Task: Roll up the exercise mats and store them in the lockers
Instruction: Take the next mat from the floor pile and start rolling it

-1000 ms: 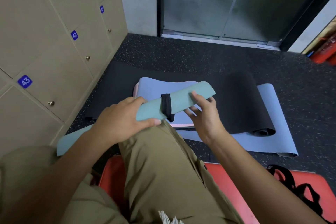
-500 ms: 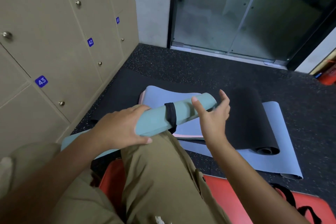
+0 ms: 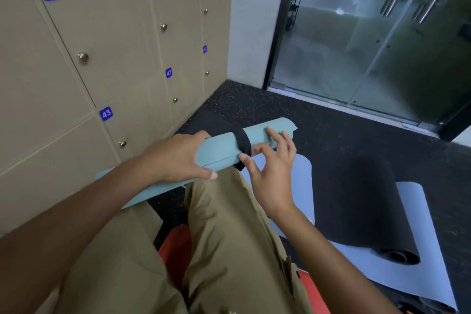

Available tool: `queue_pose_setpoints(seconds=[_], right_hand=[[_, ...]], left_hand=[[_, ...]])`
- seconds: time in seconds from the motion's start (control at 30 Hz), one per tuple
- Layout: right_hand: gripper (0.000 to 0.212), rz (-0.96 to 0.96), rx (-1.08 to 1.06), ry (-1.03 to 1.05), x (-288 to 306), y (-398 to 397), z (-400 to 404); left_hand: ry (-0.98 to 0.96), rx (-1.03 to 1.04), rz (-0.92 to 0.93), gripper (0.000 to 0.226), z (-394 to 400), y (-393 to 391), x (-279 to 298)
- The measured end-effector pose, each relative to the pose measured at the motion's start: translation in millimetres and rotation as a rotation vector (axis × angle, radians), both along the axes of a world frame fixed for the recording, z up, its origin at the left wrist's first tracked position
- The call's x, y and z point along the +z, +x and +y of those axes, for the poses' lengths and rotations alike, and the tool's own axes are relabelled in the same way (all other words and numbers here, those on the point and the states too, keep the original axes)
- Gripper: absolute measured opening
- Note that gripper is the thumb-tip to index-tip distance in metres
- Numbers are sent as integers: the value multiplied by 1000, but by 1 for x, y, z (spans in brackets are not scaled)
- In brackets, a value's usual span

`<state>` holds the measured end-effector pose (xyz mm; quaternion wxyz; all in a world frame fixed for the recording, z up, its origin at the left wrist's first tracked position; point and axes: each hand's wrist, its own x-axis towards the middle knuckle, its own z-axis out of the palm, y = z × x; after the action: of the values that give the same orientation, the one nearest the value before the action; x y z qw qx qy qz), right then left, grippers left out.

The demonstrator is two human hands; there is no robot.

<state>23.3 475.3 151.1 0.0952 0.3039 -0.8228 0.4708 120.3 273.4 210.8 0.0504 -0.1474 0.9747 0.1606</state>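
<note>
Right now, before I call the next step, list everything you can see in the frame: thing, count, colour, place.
rolled mat: 1, teal, across the person's lap
strap: 1, black, wrapped around the rolled mat
black mat: 1, on the floor at right, near end partly rolled
blue mats: at least 1, light blue, flat under the black mat; exact count unclear
lockers: several, beige, left wall, all doors in view closed, blue number tags 38 to 43
glass door: far right, closed
floor: dark, speckled
red seat: 1, beneath the person
trousers: khaki, on the person's legs
left hand: grips the rolled mat
right hand: fingers spread, fingertips on the rolled mat beside the strap
</note>
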Motion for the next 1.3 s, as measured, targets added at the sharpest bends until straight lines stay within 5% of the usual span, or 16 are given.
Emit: queue_pose_setpoints(seconds=[0.43,0.73,1.17,1.3], right_hand=[[28,19,130,-7,15,-8,-44],[18,-16,415,125,6,-10,-99],[17,-40,623,363,-57,-34,-234],[17,-84,673,498,-92,-48,-279]], left_hand=[[1,161,-9,85,-62,50,13],[37,363,1,100,-144,102,-11],[120,861,-35,91,-249,176,-170],[182,961,-98,104,-269,202,-237]])
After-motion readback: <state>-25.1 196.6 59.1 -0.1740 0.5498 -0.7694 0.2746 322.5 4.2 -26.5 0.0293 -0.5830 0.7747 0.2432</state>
